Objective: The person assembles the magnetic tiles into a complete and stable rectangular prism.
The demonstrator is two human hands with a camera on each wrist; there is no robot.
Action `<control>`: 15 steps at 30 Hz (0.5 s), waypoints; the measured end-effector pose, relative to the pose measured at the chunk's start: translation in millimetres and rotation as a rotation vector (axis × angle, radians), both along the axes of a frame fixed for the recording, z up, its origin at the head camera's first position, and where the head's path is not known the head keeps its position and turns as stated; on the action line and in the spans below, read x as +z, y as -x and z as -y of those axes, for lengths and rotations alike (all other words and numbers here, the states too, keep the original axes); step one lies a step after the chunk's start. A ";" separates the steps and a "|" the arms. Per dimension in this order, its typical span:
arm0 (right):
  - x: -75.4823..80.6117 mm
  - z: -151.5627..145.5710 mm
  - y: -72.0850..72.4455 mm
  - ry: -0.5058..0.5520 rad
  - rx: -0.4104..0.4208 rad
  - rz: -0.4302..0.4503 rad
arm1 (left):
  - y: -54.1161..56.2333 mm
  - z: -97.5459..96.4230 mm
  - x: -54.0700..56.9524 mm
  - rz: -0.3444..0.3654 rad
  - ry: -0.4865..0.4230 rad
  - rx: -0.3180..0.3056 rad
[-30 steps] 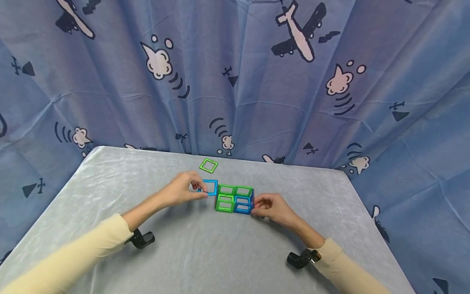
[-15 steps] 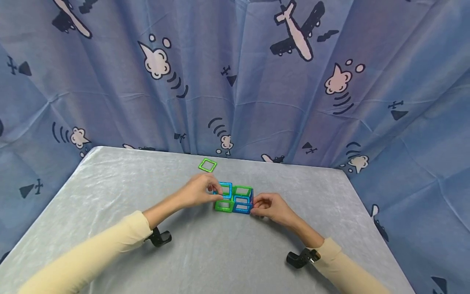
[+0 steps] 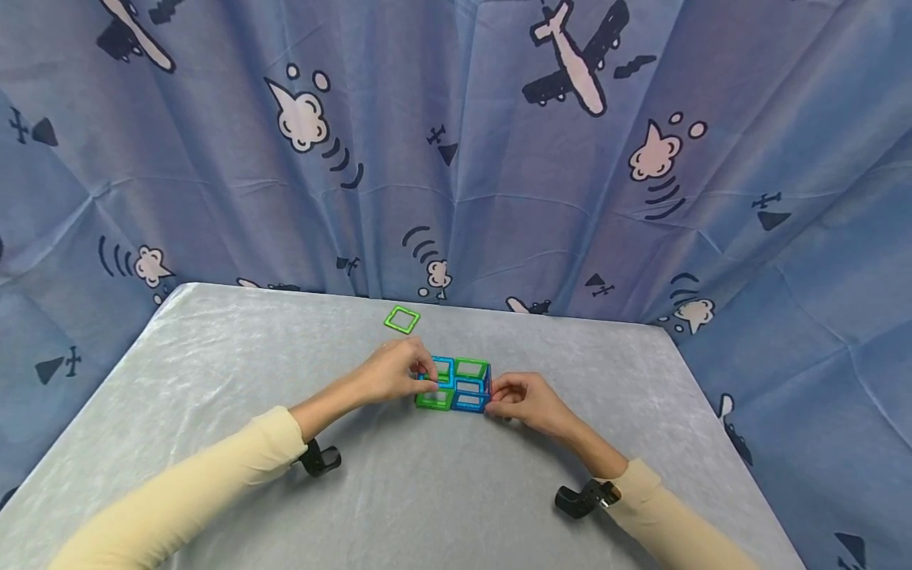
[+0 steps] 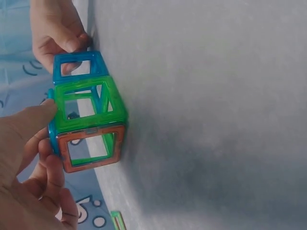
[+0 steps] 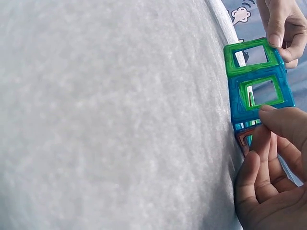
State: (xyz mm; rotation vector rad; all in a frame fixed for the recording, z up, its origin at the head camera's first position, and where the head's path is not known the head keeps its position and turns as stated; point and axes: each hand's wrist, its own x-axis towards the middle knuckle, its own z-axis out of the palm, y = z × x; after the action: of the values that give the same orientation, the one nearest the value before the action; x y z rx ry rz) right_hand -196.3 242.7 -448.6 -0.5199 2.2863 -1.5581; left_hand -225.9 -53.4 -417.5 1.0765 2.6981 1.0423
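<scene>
A box of see-through magnetic tiles (image 3: 469,403) stands on the cloth, two square cells side by side. Green (image 4: 88,120) and blue (image 5: 235,98) tiles face the front; a reddish-orange tile (image 4: 91,167) closes the left end. My left hand (image 3: 392,372) pinches a blue square tile (image 4: 53,141) that lies over the top of the left cell, against the box's upper edges. At the other end, my right hand (image 3: 530,402) holds the box's right corner, thumb on the blue front tile and curled fingers by the reddish end tile (image 5: 244,137).
A single green square tile (image 3: 402,319) lies flat behind the box, near the far edge of the grey-white cloth-covered table (image 3: 299,507). Beyond that edge hangs a blue curtain (image 3: 456,158) printed with aeroplanes.
My left hand has carried the blue tile from the left of the box to the right and down onto the left cell's top. The right hand stays at the right corner.
</scene>
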 end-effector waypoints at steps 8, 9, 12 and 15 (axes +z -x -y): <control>-1.7 -0.8 1.2 -0.006 -0.003 0.001 | 0.6 2.4 -6.6 0.020 -0.124 -0.036; -1.9 -0.7 1.4 -0.005 -0.004 0.002 | 0.4 3.9 -8.0 0.038 -0.152 -0.035; -2.0 -0.4 1.5 -0.001 -0.003 0.005 | -0.5 10.3 -12.1 0.099 -0.214 -0.010; -0.9 -0.6 1.2 -0.001 -0.001 0.003 | -1.9 17.4 -15.2 0.142 -0.247 0.023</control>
State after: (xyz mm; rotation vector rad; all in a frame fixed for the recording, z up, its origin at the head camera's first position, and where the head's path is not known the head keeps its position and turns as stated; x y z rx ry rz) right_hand -197.5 243.3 -449.5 -0.5166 2.2850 -1.5575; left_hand -224.0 -70.8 -432.6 0.9619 2.5257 1.4281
